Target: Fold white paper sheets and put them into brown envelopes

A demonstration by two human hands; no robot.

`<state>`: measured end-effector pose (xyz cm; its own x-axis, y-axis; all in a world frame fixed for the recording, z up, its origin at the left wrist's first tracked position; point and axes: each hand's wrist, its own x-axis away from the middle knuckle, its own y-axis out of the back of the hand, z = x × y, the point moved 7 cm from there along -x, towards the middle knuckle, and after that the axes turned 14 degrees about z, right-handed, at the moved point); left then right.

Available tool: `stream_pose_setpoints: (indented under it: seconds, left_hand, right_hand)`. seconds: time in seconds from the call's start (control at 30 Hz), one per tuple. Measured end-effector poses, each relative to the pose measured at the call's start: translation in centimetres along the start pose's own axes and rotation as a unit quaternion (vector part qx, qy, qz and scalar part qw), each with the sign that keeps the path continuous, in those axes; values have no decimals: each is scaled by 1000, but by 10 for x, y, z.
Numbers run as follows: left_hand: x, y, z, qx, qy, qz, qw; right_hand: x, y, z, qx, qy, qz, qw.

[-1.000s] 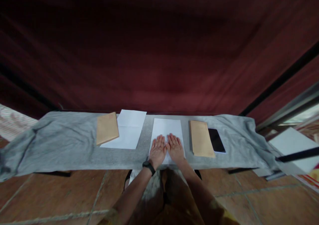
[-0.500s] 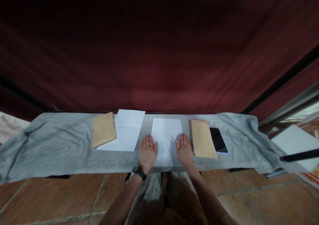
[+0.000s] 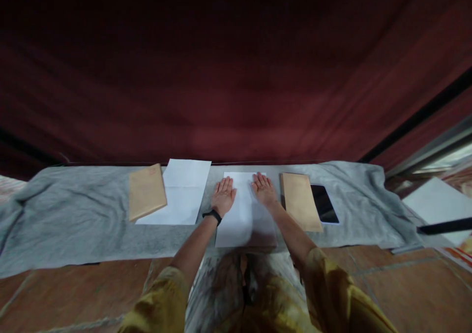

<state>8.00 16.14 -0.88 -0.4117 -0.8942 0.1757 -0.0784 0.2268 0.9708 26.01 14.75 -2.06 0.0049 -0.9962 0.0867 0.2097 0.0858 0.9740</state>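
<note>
Along the left stretch of the narrow bench, a grey cloth [image 3: 84, 215] lies in loose wrinkles over the surface. Next comes a brown paper envelope [image 3: 147, 193], set slightly askew; near its far right corner is a small reddish mark [image 3: 152, 171], too faint and small to read. It overlaps the left part of a white creased sheet [image 3: 184, 200], whose fold line runs across it from side to side.

To the right of that, the left hand [image 3: 223, 195] is laid flat, palm down, fingers stretched away from the body and thumb held out, across the left edge of the middle white paper [image 3: 243, 222]. A black wristband [image 3: 213, 217] circles that wrist. The middle paper lies lengthwise in front of the person, between the two forearms, a shadow over its near part. On its far right corner rests the right hand [image 3: 264, 189], also flat and palm down, fingers a little spread.

Just beside the right forearm lies a stack of long brown envelopes [image 3: 302, 202], plain on the face that shows. Touching or nearly touching its right side is a dark-screened device [image 3: 324, 204] with a pale rim. At the far right edge, some red and yellow print [image 3: 465, 254] is too blurred to read
</note>
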Motion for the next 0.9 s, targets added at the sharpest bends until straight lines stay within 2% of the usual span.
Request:
stream_pose_setpoints:
  seconds: [0.17, 0.23, 0.33, 0.43, 0.53, 0.63, 0.77, 0.9]
  left_hand:
    - [12, 4, 14, 28, 27, -33, 999]
    - [26, 5, 15, 69, 30, -50, 996]
    - [57, 2, 16, 185, 28, -65, 980]
    - [93, -12, 22, 336, 50, -59, 939]
    - [119, -26, 28, 433, 96, -53, 895]
    - [130, -34, 31, 501, 142, -48, 853]
    - [132, -38, 19, 599, 167, -18, 783]
    - [146, -30, 7, 629, 158, -8, 762]
  right_hand:
    - [-2, 0, -16, -6, -21, -29, 999]
    - [-1, 2, -16, -23, -11, -56, 998]
    - [4, 5, -16, -45, 2, -83, 995]
    - [21, 2, -15, -54, 2, -96, 994]
    - [52, -8, -11, -65, 14, -108, 992]
    - [87, -16, -8, -133, 38, -145, 980]
    - [117, -20, -7, -192, 43, -162, 967]
    - [136, -17, -8, -206, 49, -158, 965]
